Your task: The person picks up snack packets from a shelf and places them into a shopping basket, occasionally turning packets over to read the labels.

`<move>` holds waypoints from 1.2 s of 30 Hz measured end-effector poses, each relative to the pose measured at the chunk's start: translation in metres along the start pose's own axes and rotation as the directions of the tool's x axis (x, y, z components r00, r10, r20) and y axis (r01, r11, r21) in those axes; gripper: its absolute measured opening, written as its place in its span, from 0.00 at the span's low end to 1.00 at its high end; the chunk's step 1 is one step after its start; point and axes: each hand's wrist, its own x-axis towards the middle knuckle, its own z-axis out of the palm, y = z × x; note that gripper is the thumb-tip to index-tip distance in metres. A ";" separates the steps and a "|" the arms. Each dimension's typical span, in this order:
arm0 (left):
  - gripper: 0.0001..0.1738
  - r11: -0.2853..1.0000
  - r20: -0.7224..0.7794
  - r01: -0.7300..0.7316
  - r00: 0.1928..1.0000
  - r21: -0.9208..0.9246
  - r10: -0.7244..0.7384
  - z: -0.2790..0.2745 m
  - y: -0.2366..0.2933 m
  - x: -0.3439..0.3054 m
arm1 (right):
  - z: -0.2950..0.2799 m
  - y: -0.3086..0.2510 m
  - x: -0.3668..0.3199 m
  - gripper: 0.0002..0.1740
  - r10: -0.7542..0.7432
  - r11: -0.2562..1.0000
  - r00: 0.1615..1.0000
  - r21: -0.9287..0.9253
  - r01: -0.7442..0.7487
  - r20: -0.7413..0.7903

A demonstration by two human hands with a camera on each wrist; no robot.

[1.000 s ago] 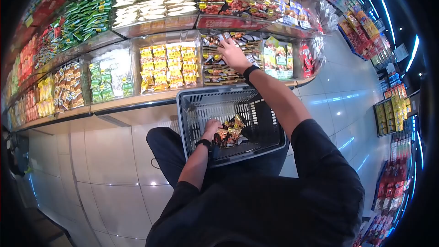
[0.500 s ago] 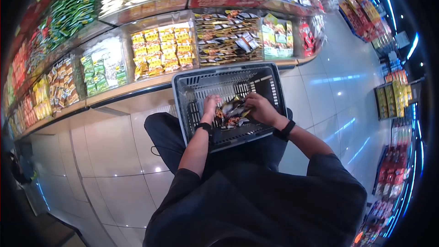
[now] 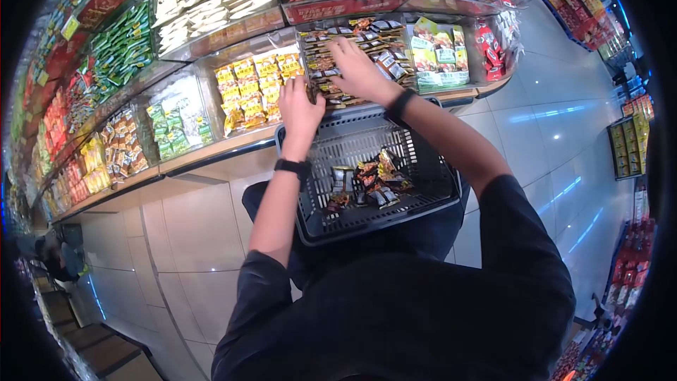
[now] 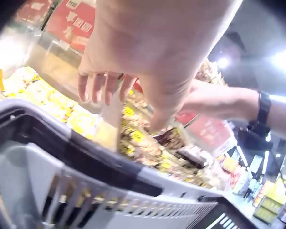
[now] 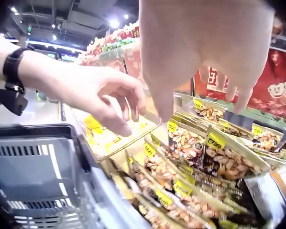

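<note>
In the head view my left hand reaches past the far left rim of a grey shopping basket, near the divider beside the yellow snack packets. In the right wrist view its fingers hang loosely bent, with nothing between them. My right hand hovers over a bin of dark snack packets, fingers pointing down and holding nothing visible. Those packets stand in tight rows, with nuts pictured on them and yellow labels. A silvery packet lies across them. Several loose packets lie in the basket.
The basket rests on the person's lap against the shelf edge. Right of the dark packets are green-and-white bags and red packets. An upper tier holds white bags. Tiled floor lies below; more displays stand right.
My right hand went from the bin down into the basket and is back over the dark packets. The left hand has risen out of the basket to the bins. Packets lie more spread in the basket.
</note>
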 end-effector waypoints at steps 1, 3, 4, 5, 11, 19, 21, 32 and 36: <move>0.32 0.997 0.089 -0.004 0.996 0.083 -0.004 -0.002 -0.011 0.007 | 0.008 -0.001 0.017 0.47 0.012 0.996 1.000 -0.092 -0.013 -0.009; 0.41 0.992 0.235 -0.057 0.972 0.116 0.028 0.001 -0.030 0.009 | 0.034 0.012 0.047 0.50 0.022 0.965 0.999 -0.263 -0.008 0.049; 0.45 0.979 0.271 -0.105 0.961 0.176 0.055 0.011 -0.049 0.004 | 0.040 0.017 0.057 0.50 0.012 0.965 0.999 -0.263 -0.003 0.036; 0.39 0.980 0.348 -0.087 0.937 0.176 0.020 0.013 -0.062 0.001 | 0.048 0.020 0.065 0.51 0.068 0.938 0.993 -0.344 -0.032 0.096; 0.30 0.974 0.445 -0.085 0.895 0.209 -0.017 0.009 -0.057 -0.003 | 0.059 0.008 0.065 0.50 0.091 0.818 0.973 -0.573 0.048 0.212; 0.28 0.973 0.303 -0.129 0.951 0.191 0.067 0.024 -0.069 -0.006 | 0.067 0.030 0.073 0.63 0.155 0.864 0.952 -0.504 -0.001 0.264; 0.28 0.976 0.338 -0.115 0.940 0.187 0.046 0.022 -0.070 -0.006 | 0.067 0.029 0.075 0.63 0.155 0.871 0.929 -0.490 0.032 0.335; 0.26 0.977 0.378 -0.152 0.922 0.148 0.086 0.018 -0.068 -0.006 | 0.056 0.035 0.069 0.51 -0.009 0.937 0.945 -0.328 0.122 0.326; 0.26 0.976 0.331 -0.166 0.937 0.139 0.112 0.025 -0.075 -0.009 | 0.063 0.039 0.058 0.48 -0.046 0.938 0.973 -0.326 0.120 0.227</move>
